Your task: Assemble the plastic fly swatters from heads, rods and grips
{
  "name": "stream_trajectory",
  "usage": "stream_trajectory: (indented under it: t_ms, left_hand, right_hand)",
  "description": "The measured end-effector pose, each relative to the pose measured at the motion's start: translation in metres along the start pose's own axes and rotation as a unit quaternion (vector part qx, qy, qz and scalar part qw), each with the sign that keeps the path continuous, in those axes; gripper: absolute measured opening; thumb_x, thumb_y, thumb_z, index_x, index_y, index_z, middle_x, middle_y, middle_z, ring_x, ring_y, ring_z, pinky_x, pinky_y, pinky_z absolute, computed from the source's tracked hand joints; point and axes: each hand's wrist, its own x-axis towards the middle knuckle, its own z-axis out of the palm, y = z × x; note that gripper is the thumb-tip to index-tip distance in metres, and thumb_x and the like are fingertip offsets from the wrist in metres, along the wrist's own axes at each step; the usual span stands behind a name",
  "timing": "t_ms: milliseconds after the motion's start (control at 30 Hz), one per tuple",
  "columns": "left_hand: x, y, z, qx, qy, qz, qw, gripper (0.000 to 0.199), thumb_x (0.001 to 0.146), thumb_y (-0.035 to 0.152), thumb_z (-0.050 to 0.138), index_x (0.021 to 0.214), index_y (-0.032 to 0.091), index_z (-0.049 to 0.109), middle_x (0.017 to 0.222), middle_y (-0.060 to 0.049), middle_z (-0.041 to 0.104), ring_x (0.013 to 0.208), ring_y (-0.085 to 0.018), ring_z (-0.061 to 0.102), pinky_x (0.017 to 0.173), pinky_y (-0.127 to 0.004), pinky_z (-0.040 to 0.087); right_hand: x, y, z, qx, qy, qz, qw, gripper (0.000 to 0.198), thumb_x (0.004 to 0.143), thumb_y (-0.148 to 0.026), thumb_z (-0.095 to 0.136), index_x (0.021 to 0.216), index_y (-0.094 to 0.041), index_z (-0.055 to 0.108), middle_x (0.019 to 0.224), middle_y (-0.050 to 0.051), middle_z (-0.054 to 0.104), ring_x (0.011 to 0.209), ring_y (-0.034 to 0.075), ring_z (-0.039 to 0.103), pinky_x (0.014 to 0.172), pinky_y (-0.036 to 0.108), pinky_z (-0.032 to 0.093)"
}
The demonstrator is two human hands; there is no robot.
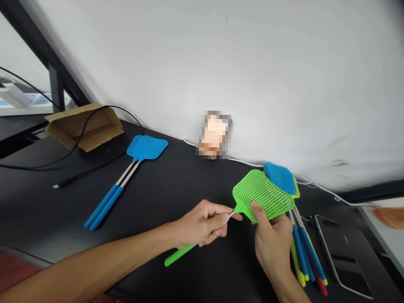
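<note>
A green fly swatter (263, 194) is held above the black table by both my hands. My left hand (205, 223) pinches its thin metal shaft just below the perforated head, and the green handle end shows beyond my wrist. My right hand (273, 235) grips the lower edge of the head, thumb on the mesh and fingers behind it. Under and beside my right hand lies a pile of fly swatters (304, 248) with blue, yellow and red handles. Two blue fly swatters (129, 176) lie side by side to the left, handles toward me.
An open cardboard box (85, 126) sits at the back left, with a black cable (94, 168) trailing past it. A pixelated upright object (214, 134) leans against the white wall. A dark phone (344, 256) lies at the right. White cord (246, 163) runs along the wall.
</note>
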Motion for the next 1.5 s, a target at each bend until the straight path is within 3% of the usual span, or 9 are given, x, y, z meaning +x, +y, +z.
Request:
stream_trajectory:
  t_ms: [267, 433, 567, 733, 867, 1033, 1200, 1333, 1500]
  left_hand:
    - [0.007, -0.002, 0.006, -0.04, 0.05, 0.081, 0.995, 0.037, 0.104, 0.048, 0.052, 0.106, 0.013, 0.062, 0.068, -0.004, 0.068, 0.051, -0.01, 0.054, 0.055, -0.023, 0.042]
    - [0.002, -0.005, 0.01, -0.023, 0.087, 0.125, 0.988, 0.032, 0.102, 0.048, 0.056, 0.105, 0.016, 0.056, 0.097, -0.013, 0.077, 0.064, -0.013, 0.06, 0.061, -0.025, 0.045]
    - [-0.002, -0.006, 0.014, 0.013, 0.075, 0.107, 0.991, 0.029, 0.102, 0.046, 0.057, 0.112, 0.019, 0.055, 0.111, -0.014, 0.078, 0.064, -0.012, 0.061, 0.063, -0.025, 0.046]
    - [-0.002, -0.001, 0.017, 0.169, 0.076, 0.144, 0.972, 0.035, 0.107, 0.041, 0.047, 0.107, 0.018, 0.073, 0.108, -0.01, 0.075, 0.101, -0.02, 0.066, 0.093, -0.031, 0.046]
    - [-0.001, 0.007, 0.017, 0.271, 0.115, 0.186, 0.937, 0.029, 0.107, 0.03, 0.047, 0.1, 0.019, 0.073, 0.098, -0.007, 0.074, 0.095, -0.02, 0.066, 0.092, -0.032, 0.045]
    - [-0.027, 0.022, 0.012, 0.405, 0.175, 0.27, 0.856, 0.019, 0.102, 0.015, 0.052, 0.108, 0.02, 0.069, 0.103, -0.009, 0.073, 0.098, -0.023, 0.065, 0.092, -0.037, 0.046]
    - [-0.102, 0.023, -0.02, 0.598, 0.375, 0.241, 0.666, 0.025, 0.096, 0.014, 0.06, 0.118, 0.025, 0.064, 0.115, -0.008, 0.07, 0.111, -0.027, 0.064, 0.102, -0.042, 0.044]
    - [-0.158, 0.011, -0.058, 0.682, 0.506, 0.095, 0.519, 0.019, 0.099, 0.029, 0.058, 0.116, 0.022, 0.063, 0.114, -0.011, 0.069, 0.109, -0.032, 0.064, 0.099, -0.044, 0.044]
    - [-0.17, 0.006, -0.083, 0.753, 0.469, -0.064, 0.458, 0.031, 0.101, 0.044, 0.05, 0.111, 0.018, 0.063, 0.106, -0.015, 0.072, 0.099, -0.035, 0.065, 0.087, -0.045, 0.043]
  right_hand:
    - [-0.005, -0.024, 0.011, 0.016, -0.12, 0.022, 0.992, 0.035, 0.099, -0.052, 0.059, 0.083, -0.021, 0.066, 0.075, 0.003, 0.064, 0.071, 0.019, 0.059, 0.067, 0.03, 0.047]
    - [-0.074, -0.029, 0.03, 0.004, -0.155, 0.086, 0.984, 0.043, 0.098, -0.056, 0.057, 0.126, -0.025, 0.067, 0.091, 0.006, 0.07, 0.08, 0.022, 0.066, 0.077, 0.033, 0.054]
    - [-0.127, -0.013, 0.033, -0.046, -0.11, 0.107, 0.987, 0.048, 0.096, -0.059, 0.058, 0.127, -0.023, 0.067, 0.083, 0.006, 0.071, 0.066, 0.022, 0.064, 0.065, 0.033, 0.054]
    - [-0.102, -0.012, -0.021, -0.225, 0.04, 0.012, 0.973, 0.045, 0.094, -0.057, 0.06, 0.123, -0.025, 0.069, 0.099, 0.011, 0.077, 0.086, 0.03, 0.073, 0.077, 0.038, 0.054]
    - [-0.049, -0.012, -0.084, -0.468, 0.121, -0.08, 0.872, 0.046, 0.095, -0.057, 0.051, 0.117, -0.022, 0.07, 0.096, 0.015, 0.077, 0.084, 0.036, 0.072, 0.068, 0.042, 0.049]
    - [-0.011, 0.003, -0.111, -0.575, 0.089, -0.189, 0.791, 0.039, 0.1, -0.041, 0.041, 0.112, -0.015, 0.067, 0.095, 0.016, 0.073, 0.09, 0.034, 0.067, 0.076, 0.044, 0.049]
    - [-0.005, 0.012, -0.108, -0.603, 0.083, -0.198, 0.768, 0.035, 0.097, -0.035, 0.043, 0.107, -0.014, 0.069, 0.092, 0.015, 0.069, 0.088, 0.034, 0.062, 0.075, 0.044, 0.048]
    - [-0.007, 0.0, -0.101, -0.582, 0.117, -0.214, 0.776, 0.042, 0.099, -0.039, 0.043, 0.113, -0.01, 0.07, 0.1, 0.019, 0.066, 0.095, 0.038, 0.059, 0.081, 0.048, 0.048]
    - [-0.007, -0.027, -0.058, -0.452, 0.074, -0.305, 0.835, 0.029, 0.099, -0.035, 0.054, 0.114, -0.016, 0.068, 0.104, 0.016, 0.066, 0.101, 0.034, 0.059, 0.093, 0.049, 0.048]
